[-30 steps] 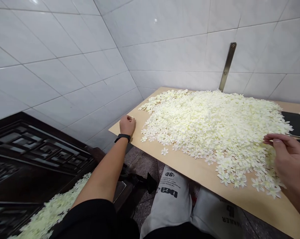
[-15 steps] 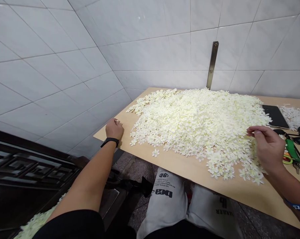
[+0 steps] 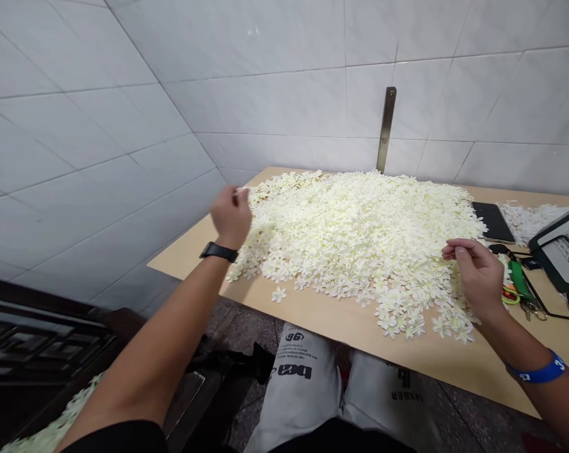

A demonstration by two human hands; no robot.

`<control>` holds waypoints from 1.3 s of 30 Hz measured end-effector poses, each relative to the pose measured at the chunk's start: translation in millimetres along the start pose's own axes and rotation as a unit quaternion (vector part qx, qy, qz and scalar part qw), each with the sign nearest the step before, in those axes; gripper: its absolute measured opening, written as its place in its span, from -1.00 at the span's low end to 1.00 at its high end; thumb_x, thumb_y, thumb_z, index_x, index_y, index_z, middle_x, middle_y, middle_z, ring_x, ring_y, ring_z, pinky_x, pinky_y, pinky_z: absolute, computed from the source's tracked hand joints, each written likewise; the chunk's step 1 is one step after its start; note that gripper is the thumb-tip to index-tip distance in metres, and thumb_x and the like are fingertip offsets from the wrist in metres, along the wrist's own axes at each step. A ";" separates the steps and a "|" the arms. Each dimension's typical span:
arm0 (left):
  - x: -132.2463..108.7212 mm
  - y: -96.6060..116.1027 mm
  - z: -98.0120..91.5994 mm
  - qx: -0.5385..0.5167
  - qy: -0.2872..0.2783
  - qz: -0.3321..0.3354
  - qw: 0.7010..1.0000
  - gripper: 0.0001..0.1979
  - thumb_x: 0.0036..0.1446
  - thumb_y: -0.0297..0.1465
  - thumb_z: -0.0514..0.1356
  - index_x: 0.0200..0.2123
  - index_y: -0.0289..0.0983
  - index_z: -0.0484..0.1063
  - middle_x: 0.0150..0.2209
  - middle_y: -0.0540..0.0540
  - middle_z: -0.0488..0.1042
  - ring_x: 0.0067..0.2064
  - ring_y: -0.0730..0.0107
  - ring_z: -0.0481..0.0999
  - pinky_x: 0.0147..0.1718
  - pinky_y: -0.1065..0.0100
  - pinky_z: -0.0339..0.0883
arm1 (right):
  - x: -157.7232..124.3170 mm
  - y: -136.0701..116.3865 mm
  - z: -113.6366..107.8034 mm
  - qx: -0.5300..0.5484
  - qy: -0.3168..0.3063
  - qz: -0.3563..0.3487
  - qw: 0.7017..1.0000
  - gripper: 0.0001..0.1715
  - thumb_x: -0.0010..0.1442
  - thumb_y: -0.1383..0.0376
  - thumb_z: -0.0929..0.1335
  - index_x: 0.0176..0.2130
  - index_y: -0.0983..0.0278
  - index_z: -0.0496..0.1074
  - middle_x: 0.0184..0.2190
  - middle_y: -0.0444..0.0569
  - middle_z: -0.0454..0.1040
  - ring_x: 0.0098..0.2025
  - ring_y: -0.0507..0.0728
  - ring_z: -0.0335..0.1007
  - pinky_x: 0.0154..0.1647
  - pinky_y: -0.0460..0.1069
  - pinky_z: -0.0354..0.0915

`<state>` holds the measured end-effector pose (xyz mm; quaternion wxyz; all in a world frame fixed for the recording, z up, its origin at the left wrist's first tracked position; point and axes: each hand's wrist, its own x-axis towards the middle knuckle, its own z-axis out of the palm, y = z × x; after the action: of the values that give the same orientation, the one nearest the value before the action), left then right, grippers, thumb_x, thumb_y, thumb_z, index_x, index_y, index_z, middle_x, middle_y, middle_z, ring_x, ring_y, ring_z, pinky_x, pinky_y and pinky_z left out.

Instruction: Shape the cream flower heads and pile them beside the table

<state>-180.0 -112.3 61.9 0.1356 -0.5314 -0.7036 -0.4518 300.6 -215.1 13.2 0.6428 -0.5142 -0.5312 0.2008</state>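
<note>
A wide heap of white artificial flower heads [image 3: 354, 226] with pale yellow centres covers the middle of the board. My left hand [image 3: 231, 214], a dark band at its wrist, is raised at the heap's left edge. Its fingers are curled with the tips together; whatever may be between them is too small to make out. Over the right side of the heap, my right hand [image 3: 480, 277] holds its thumb and fingertips pinched, and I cannot see what is inside. One loose flower [image 3: 278, 294] lies apart near the front edge.
On the right lie a dark flat phone-like device [image 3: 493, 221], a pile of small white pieces [image 3: 532, 220], a green strap [image 3: 517, 280] with keys and a dark box with a white label [image 3: 567, 245]. A metal strip [image 3: 386, 129] is fixed to the tiled wall behind.
My left hand has lifted from the board's left edge and moved up and right to the flower heap. My right hand keeps its pinch over the flowers. The view has shifted slightly right.
</note>
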 end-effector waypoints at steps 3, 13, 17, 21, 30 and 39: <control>-37.4 130.9 5.2 -0.178 -0.014 0.276 0.944 -0.72 0.34 -0.15 0.19 -0.09 -0.24 0.48 -0.19 -0.10 0.56 -0.23 0.44 0.54 -0.18 0.37 0.50 | -4.7 -6.1 0.3 0.019 -0.081 -0.010 0.997 -0.79 0.26 0.16 0.42 -0.17 0.22 0.58 -0.36 -0.04 0.58 -0.34 0.09 0.51 -0.25 0.04 0.49; -141.7 373.9 -12.2 0.146 -0.019 0.743 0.653 -0.07 0.21 -0.31 -0.61 -0.87 -0.36 0.34 -0.05 0.27 0.57 0.25 0.27 0.38 -0.29 0.40 0.30 | -38.3 -64.3 32.5 0.252 -0.279 0.195 0.906 -0.47 -0.09 0.07 0.63 -0.13 0.14 0.59 -0.08 0.03 0.65 0.06 0.33 0.55 0.15 0.28 0.46; -133.9 391.6 12.7 -0.209 -0.148 0.516 0.817 -0.22 0.47 -0.26 -0.40 -0.23 -0.34 0.63 0.06 0.05 0.59 0.00 0.81 0.56 -0.25 0.58 0.38 | -33.0 -82.1 30.1 0.292 -0.217 0.252 0.897 -0.47 -0.04 0.05 0.60 -0.08 0.12 0.56 0.06 -0.01 0.61 0.17 0.34 0.47 0.24 0.29 0.40; -125.3 408.1 36.2 -0.440 -0.392 0.287 0.755 -0.48 0.45 -0.12 -0.14 0.05 -0.36 0.43 -0.08 -0.07 0.64 -0.23 0.80 0.54 -0.33 0.55 0.39 | -16.4 -82.0 26.4 0.269 -0.181 0.229 0.918 -0.60 0.14 -0.03 0.47 -0.09 0.10 0.53 0.08 -0.03 0.58 0.23 0.32 0.41 0.19 0.26 0.44; -115.4 344.2 92.0 -0.183 -0.248 0.513 0.801 -0.81 0.38 -0.31 0.17 -0.06 -0.29 0.46 -0.13 -0.18 0.60 -0.12 0.24 0.58 -0.33 0.28 0.36 | 7.6 -46.0 10.0 0.052 -0.237 0.154 0.958 -0.70 0.15 0.07 0.49 -0.24 0.23 0.56 -0.28 0.02 0.63 -0.20 0.18 0.56 -0.08 0.11 0.46; -156.1 260.7 100.7 -0.219 -0.007 0.567 0.794 -0.72 0.43 -0.50 0.00 0.12 -0.30 0.38 0.00 -0.14 0.59 -0.03 0.36 0.58 -0.06 0.32 0.47 | 21.4 -3.8 7.4 -0.035 -0.068 -0.052 0.996 -0.70 0.35 0.06 0.33 -0.11 0.22 0.45 -0.35 -0.10 0.46 -0.38 0.05 0.35 -0.33 -0.02 0.32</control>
<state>138.3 -124.4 29.5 0.2429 -0.8540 -0.1592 -0.4318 300.6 -196.1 26.0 0.5960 -0.4934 -0.6065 0.1833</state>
